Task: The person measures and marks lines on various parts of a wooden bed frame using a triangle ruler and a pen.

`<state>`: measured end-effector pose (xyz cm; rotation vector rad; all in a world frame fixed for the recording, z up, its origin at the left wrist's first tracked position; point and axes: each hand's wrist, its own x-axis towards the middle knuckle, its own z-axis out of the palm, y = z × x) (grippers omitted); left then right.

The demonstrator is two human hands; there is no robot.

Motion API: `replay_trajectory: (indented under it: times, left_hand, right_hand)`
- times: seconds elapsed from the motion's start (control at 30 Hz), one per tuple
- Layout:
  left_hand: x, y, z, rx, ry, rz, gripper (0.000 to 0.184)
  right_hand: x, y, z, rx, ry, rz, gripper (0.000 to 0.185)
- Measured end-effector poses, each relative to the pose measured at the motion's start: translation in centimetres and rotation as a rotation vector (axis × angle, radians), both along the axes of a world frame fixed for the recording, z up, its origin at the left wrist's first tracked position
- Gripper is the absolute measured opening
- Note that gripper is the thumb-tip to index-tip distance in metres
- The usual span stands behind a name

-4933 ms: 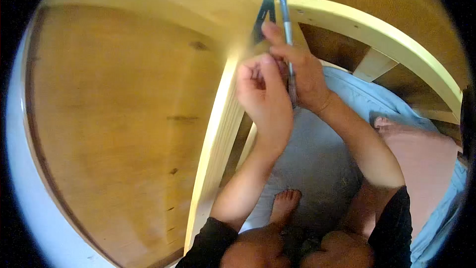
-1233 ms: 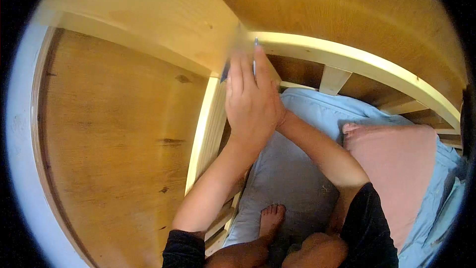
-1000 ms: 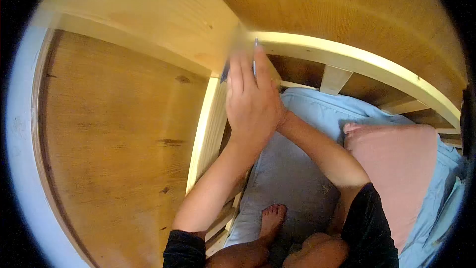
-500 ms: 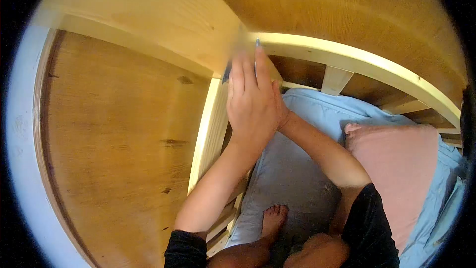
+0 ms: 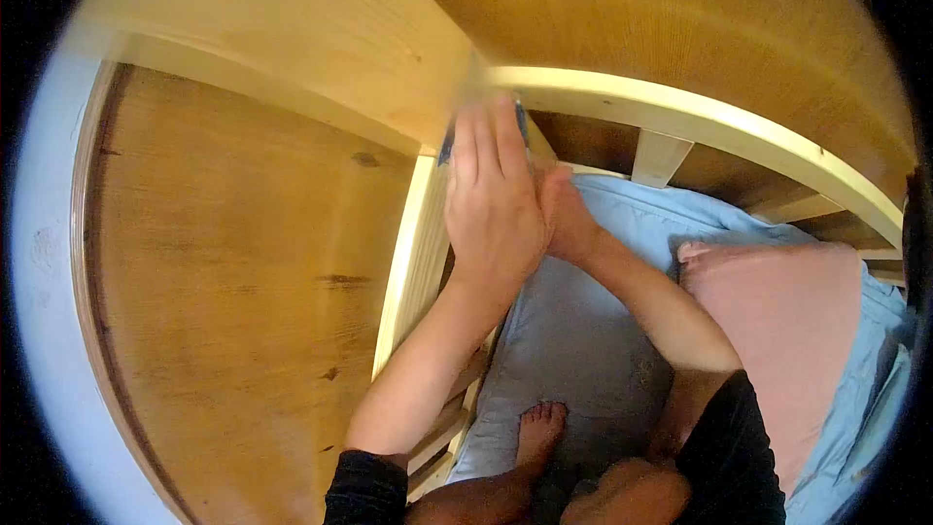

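My left hand [image 5: 496,199] is raised at the corner of the wooden bed frame, its back toward me. Its fingers reach upward over a dark flat thing with a shiny edge [image 5: 522,120], which shows on both sides of them. The fingertips are blurred, and most of that thing is covered, so its kind is unclear. Close against the left hand, on its right side, is my right hand [image 5: 573,217]. Its fingers are largely hidden behind the left hand. A pale wooden post [image 5: 541,146] stands just behind both hands.
A light wooden board [image 5: 292,29] runs across the upper left. The slatted rail [image 5: 700,102] curves along the right. Below lie a grey-blue mattress [image 5: 583,340] and a pink pillow [image 5: 777,331]. A bare foot [image 5: 540,433] rests on the mattress. A brown wooden panel [image 5: 243,282] is at left.
My right hand has shifted slightly right and shows more beside the left hand. The thin shiny tip above the left fingers is gone; a dark edge now shows right of them.
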<state>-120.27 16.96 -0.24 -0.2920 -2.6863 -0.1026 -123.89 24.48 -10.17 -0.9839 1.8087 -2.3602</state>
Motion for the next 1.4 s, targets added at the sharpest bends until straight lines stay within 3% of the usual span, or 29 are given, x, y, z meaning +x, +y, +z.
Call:
replay_trajectory:
  times: [0.07,0.13,0.27,0.37,0.43,0.57,0.6,0.73,0.8,0.87,1.1,1.17,1.27,1.4]
  left_hand:
    - [0.1,0.1,0.1,0.031,-0.001,-0.003,0.069]
    - [0.0,0.0,-0.1,0.017,-0.008,0.007,0.068]
    - [-0.1,-0.3,-0.4,-0.053,-0.016,0.024,0.062]
    - [-0.2,-0.5,-0.7,-0.15,0.053,0.039,0.058]
    - [-0.4,-0.8,-1.2,-0.187,0.087,0.041,0.053]
    - [-0.4,-1.0,-1.6,-0.266,0.132,0.037,0.043]
    - [-0.3,-0.9,-1.5,-0.269,0.132,0.035,0.043]
    - [-0.3,-1.4,-2.0,-0.12,0.134,0.006,0.04]
    - [-0.5,-1.7,-2.2,-0.072,0.123,-0.004,0.04]
    - [-0.4,-1.9,-2.2,-0.296,0.119,-0.011,0.043]
    - [-0.5,-2.4,-2.5,-0.275,0.044,-0.02,0.047]
    - [-0.7,-2.4,-2.8,-0.088,0.07,-0.003,0.045]
    - [-0.5,-2.0,-2.3,-0.281,0.042,0.015,0.042]
    - [-0.6,-2.0,-2.6,-0.274,0.047,0.014,0.04]
  right_hand:
    - [0.3,1.6,-1.6,-0.036,-0.119,0.095,0.041]
    - [0.4,3.0,-4.6,0.478,0.692,-0.404,0.032]
    - [1.7,5.7,-3.0,0.493,0.749,-0.398,0.025]
    - [2.5,6.0,1.3,0.283,0.784,-0.601,0.025]
    - [3.1,6.0,3.6,0.136,0.543,-0.544,0.025]
    - [2.4,3.8,6.1,-0.046,0.338,-0.485,0.025]
    - [2.5,3.2,6.3,-0.132,0.166,-0.416,0.024]
    - [2.2,2.5,7.0,-0.283,-0.226,-0.171,0.021]
    - [1.9,2.3,7.1,-0.268,-0.232,-0.176,0.02]
    - [1.6,2.1,7.1,-0.252,-0.238,-0.179,0.02]
    - [0.8,1.6,6.7,-0.4,-0.335,-0.153,0.015]
    - [0.6,1.5,6.6,-0.398,-0.326,-0.151,0.016]
    - [0.5,1.7,6.7,-0.396,-0.319,-0.149,0.017]
    - [0.4,2.1,6.5,-0.382,-0.317,-0.171,0.02]
